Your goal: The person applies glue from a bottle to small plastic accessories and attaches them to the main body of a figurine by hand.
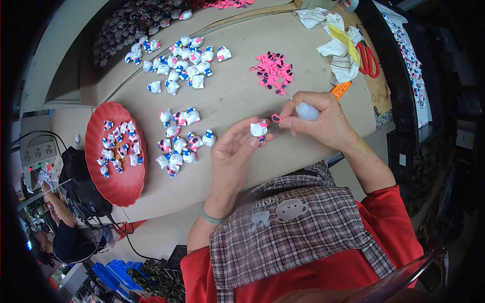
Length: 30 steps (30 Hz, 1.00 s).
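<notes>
While the left hand (233, 147) pinches one small white cat toy (259, 129) between thumb and fingertips, the right hand (316, 118) holds a tiny pink bow (276, 118) in a pinch just beside the toy, at about its two o'clock. The right hand also has a small pale blue bottle (306, 111) tucked in its palm, maybe glue, but I cannot tell for sure. The bow looks very close to the toy's head and may be touching it; it does not look stuck on yet. So this one toy seems to be in the middle of getting its bow. At nine o'clock from the hands sits a near bunch of toys (179, 141) on the table (237, 96), and many of them show pink on top, so I think those may be done. Farther off at eleven o'clock lies a bigger heap of toys (177, 63), mostly white and blue, which look like they have no bows. A red tray (113, 189) at nine o'clock, well apart, holds more small toys. A pile of pink bows (273, 72) waits at twelve o'clock, near the right hand, and lots are left in it. Red scissors (369, 58) and some cloths (336, 48) lie at one o'clock. I think a good part is done, but a lot of toys are left to do.
</notes>
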### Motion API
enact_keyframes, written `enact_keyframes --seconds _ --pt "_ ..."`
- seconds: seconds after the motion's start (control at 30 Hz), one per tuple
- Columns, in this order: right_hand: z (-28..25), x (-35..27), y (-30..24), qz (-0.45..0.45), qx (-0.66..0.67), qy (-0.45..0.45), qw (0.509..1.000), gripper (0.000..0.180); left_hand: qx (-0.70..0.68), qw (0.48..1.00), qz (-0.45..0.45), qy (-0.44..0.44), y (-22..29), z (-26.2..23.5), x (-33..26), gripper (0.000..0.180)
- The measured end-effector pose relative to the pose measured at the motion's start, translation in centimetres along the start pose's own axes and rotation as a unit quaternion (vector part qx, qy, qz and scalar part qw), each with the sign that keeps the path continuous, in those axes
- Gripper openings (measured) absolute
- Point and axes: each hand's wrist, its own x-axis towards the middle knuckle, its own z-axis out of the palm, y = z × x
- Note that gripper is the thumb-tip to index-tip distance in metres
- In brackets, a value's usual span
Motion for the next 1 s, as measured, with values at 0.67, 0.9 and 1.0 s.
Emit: enact_keyframes --seconds 0.67,0.9,1.0 --pt "1.5 -1.8 1.6 -0.087 -0.094 0.013 0.992 0.013 0.198 0.978 0.071 -0.001 -0.4 1.6 -0.4 0.034" --pt "2.2 -2.3 1.8 -0.017 -0.096 0.042 0.994 0.011 0.28 0.954 0.11 -0.006 -0.8 1.5 -0.4 0.032" --pt "2.7 -2.4 2.2 -0.115 -0.158 0.077 0.978 0.013 0.228 0.969 0.093 0.001 -0.9 1.8 -0.6 0.029"
